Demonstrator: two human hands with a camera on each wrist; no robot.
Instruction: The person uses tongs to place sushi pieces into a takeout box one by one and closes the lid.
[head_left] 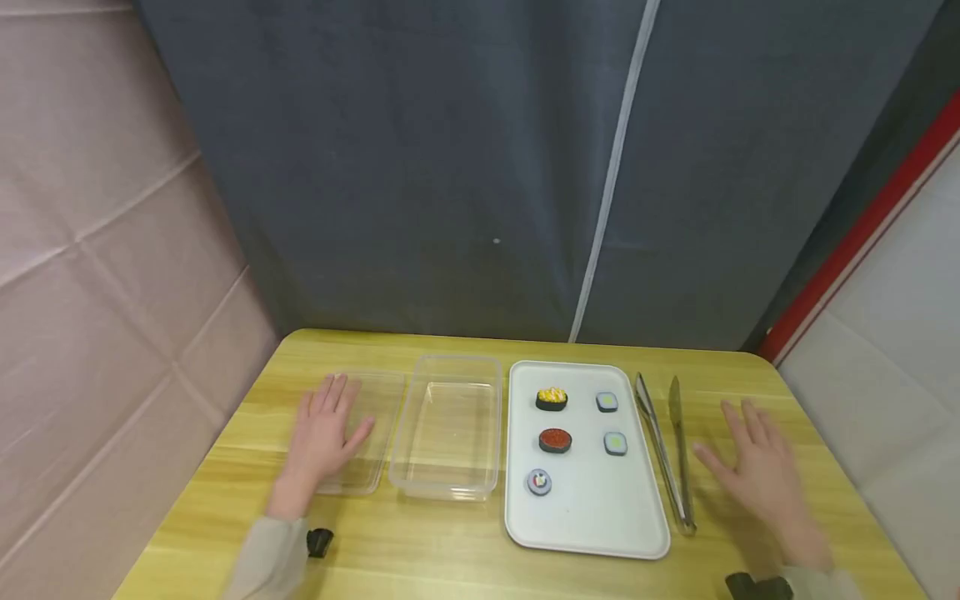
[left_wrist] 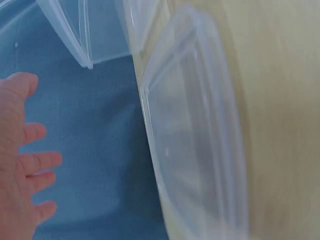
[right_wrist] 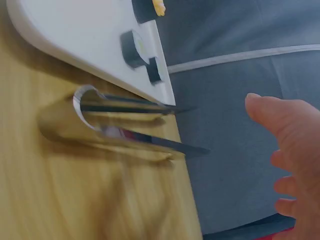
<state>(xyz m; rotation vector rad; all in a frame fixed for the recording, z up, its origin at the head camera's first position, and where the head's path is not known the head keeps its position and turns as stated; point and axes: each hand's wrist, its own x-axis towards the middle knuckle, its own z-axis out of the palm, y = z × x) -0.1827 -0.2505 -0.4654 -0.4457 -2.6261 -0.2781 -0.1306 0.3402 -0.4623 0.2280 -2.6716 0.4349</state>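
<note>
My left hand (head_left: pixel 324 437) hovers over the clear plastic lid (head_left: pixel 378 442) at the left, fingers spread and holding nothing. Beside that lid stands a clear plastic box (head_left: pixel 447 429). On the right, my right hand (head_left: pixel 761 475) is also spread and bare, near the metal tongs (head_left: pixel 685 467), whose two arms point away from me. The tongs lie along the right side of a white tray (head_left: pixel 592 517). It bears a corn-topped sushi piece (head_left: pixel 552 400), a red roe-topped one (head_left: pixel 555 441), a round roll (head_left: pixel 538 482) and two squarish rolls (head_left: pixel 615 443).
All of it stands on a wood-grain table (head_left: pixel 450 550). A dark grey curtain (head_left: pixel 420 183) hangs behind the far edge. Pale cloth walls (head_left: pixel 97 250) flank the left side, and a red strip (head_left: pixel 862 233) edges the white panel at the right.
</note>
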